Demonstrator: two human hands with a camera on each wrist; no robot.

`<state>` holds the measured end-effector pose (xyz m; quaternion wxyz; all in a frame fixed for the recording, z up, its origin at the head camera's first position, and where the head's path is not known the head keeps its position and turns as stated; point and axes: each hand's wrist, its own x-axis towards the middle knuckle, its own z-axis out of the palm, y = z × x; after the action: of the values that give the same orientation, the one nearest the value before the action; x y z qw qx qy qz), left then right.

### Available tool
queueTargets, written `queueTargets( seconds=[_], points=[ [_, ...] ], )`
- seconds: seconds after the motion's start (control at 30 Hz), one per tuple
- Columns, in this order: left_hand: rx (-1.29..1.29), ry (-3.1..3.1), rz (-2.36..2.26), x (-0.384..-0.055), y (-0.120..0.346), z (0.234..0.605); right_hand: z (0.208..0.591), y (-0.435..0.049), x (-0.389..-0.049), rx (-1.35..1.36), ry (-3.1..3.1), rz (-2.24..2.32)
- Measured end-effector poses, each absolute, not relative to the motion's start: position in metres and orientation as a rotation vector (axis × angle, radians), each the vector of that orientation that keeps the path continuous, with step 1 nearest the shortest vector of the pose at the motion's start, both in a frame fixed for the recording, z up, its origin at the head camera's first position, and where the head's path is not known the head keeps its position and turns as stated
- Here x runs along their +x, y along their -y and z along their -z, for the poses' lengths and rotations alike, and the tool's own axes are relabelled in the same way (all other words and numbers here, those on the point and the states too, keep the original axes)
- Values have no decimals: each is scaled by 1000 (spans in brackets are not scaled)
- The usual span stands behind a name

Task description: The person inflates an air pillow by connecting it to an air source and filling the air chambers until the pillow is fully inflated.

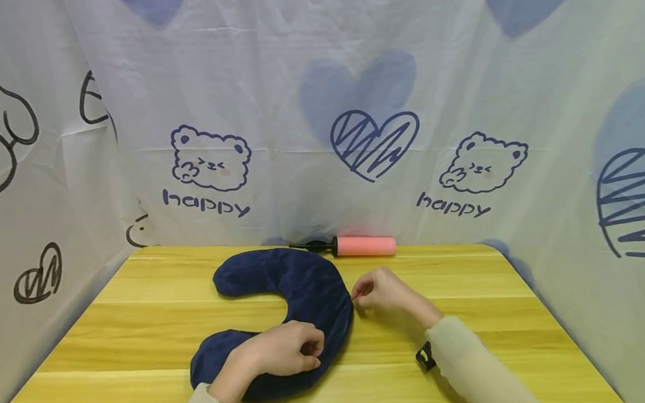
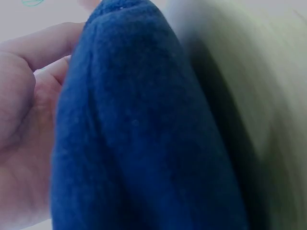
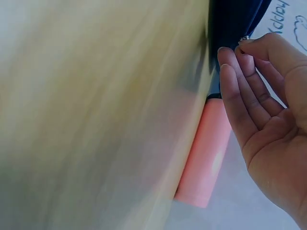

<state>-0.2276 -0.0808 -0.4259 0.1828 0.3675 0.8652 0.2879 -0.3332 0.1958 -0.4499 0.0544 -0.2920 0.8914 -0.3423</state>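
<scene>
Free tabletop (image 1: 496, 290) right of the right hand (image 1: 383, 292), navy pillow (image 1: 315, 285) an obstacle leftward, pink pump (image 1: 365, 245) beyond

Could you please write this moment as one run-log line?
Left hand: over navy U-shaped cushion | Right hand: pinches small metallic piece at cushion's outer edge | Pink pump: beyond cushion

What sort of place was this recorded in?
Probably a makeshift recording booth: printed cloth sheets screen a wood-grain table at the back and both sides, with a navy U-shaped neck pillow laid out on it.
</scene>
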Motion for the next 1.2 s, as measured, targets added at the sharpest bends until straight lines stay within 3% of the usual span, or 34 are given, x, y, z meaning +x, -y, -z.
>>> queueTargets(
  seconds=[0.27,0.6,1.2],
  points=[
    [1020,-2419,-821,-227,81,424,454,-194,-353,-859,-2692,1065],
    [1060,-2400,-829,-229,83,427,462,-189,-379,-1047,-2795,903],
    [996,-2452,-731,-221,77,427,470,-167,-405,-933,-2882,1006]
  ],
)
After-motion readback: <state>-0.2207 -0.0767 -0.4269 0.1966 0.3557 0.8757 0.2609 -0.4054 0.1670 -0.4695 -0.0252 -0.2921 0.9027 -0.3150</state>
